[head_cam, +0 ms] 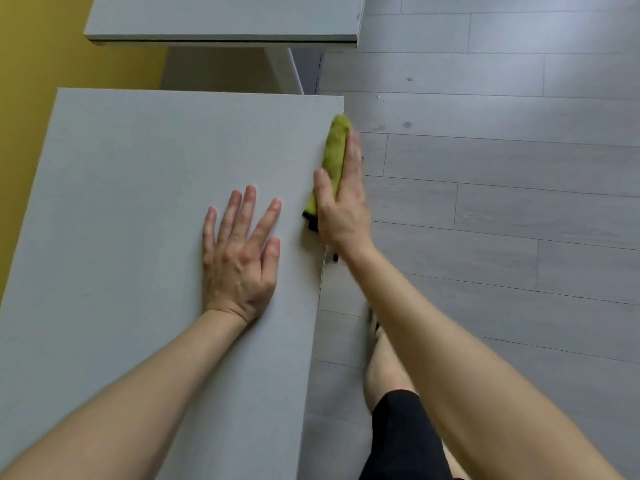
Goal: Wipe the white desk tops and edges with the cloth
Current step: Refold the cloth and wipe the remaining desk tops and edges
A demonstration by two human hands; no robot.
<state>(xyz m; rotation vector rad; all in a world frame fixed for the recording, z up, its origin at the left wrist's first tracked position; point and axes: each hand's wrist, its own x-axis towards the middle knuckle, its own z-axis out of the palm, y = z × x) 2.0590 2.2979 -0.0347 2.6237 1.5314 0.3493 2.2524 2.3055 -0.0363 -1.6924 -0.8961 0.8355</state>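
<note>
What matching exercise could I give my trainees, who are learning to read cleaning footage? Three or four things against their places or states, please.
Things:
1. left hand
2. right hand
3. cloth
4. far desk

Places or states:
A. folded along the near desk's right edge
B. flat on the desk top, fingers spread
C. beyond a gap, at the top of the view
D. pressing the cloth against the edge

Pairs: 1-B, 2-D, 3-A, 4-C

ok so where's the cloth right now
The green cloth is pressed against the near desk's right edge under the right hand, toward its far corner.
</note>
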